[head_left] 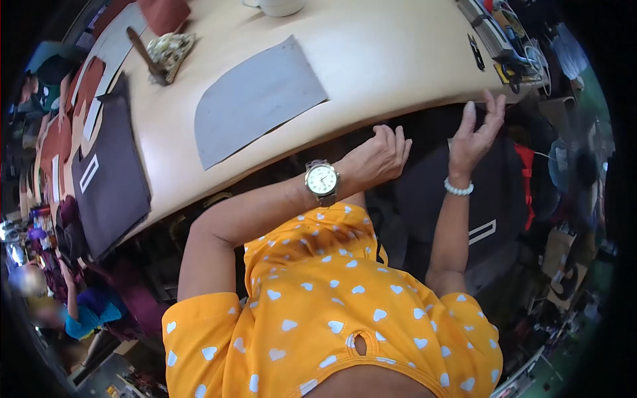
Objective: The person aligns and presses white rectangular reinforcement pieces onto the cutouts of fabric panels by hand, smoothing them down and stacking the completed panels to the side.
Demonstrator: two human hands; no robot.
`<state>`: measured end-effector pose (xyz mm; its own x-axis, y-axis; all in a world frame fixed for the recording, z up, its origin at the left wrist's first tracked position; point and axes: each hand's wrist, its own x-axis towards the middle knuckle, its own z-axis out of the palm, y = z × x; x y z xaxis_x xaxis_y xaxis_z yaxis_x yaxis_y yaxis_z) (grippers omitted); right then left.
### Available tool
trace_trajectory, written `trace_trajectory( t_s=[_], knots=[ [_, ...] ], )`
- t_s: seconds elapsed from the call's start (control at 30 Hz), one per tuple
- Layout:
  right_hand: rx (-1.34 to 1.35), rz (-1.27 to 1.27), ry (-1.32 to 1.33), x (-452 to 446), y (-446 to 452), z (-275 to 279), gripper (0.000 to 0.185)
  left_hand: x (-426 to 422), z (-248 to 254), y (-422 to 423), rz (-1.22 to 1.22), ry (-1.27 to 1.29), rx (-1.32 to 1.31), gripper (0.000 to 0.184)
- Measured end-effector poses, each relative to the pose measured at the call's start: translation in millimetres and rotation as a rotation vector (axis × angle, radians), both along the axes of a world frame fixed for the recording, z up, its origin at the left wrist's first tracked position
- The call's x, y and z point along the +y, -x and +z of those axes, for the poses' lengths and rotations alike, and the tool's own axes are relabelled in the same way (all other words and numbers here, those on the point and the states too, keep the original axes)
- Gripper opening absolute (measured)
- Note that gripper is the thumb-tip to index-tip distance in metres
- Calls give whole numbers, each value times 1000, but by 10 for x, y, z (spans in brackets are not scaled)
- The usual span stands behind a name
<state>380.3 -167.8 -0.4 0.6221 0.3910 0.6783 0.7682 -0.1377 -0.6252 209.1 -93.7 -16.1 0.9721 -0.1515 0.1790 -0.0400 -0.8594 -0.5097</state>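
Note:
My left hand, with a wristwatch on its wrist, is in front of the table edge, fingers loosely bent and slightly apart, with nothing visible in them. To the right, my right hand is raised near the table edge, thumb and fingers spread and holding nothing I can see. A pale bead bracelet circles that wrist. Dark fabric with a white rectangular outline lies below and behind my right forearm; whether either hand touches it I cannot tell. A grey curved fabric panel lies flat on the table.
At the table's left lies a dark panel with a white rectangular outline. A wooden-handled tool rests on a patterned pad. Farther off are a white cup and black thread snips. Another person in blue is at lower left.

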Motion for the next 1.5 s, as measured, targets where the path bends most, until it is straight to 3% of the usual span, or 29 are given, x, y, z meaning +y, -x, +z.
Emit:
trace_trajectory(
  t_s=[0.1, 0.2, 0.3, 0.37, 0.67, 0.77, 1.0, 1.13, 1.27, 1.4, 1.47, 1.5],
  knots=[
    [144, 301, -36, 78, 561, 181, 53, 21, 47, 75, 23, -57, 17, 36],
    [-161, 435, 177, 84, 917, 388, 46, 24, 150, 173, 67, -191, 100, 32],
    [129, 718, 59, 153, 1244, 369, 48, 130, -62, 230, -60, -91, -196, 31],
    [130, 783, 24, 195, 1357, 345, 48, 154, -173, 258, -107, -99, -237, 31],
    [0, 802, 88, 226, 1506, 426, 47, 202, -169, 423, -192, -113, -270, 29],
    [86, 827, 113, 191, 1580, 551, 24, 215, -159, 470, -211, -118, -273, 28],
    [3, 855, 156, 168, 1721, 657, 23, 285, -128, 649, -242, -123, -275, 27],
    [-32, 881, 111, 195, 1818, 631, 50, 336, -96, 751, -245, -125, -286, 26],
    [12, 925, 96, 260, 1929, 661, 49, 389, -51, 852, -220, -112, -292, 26],
    [-77, 830, 142, 367, 1988, 797, 28, 543, 125, 995, -91, -25, -312, 25],
    [-46, 759, 38, 531, 1855, 709, 27, 711, 301, 1229, 105, 152, -312, 24],
    [-211, 673, 108, 593, 1726, 713, 31, 827, 405, 1385, 229, 253, -324, 22]
  ],
)
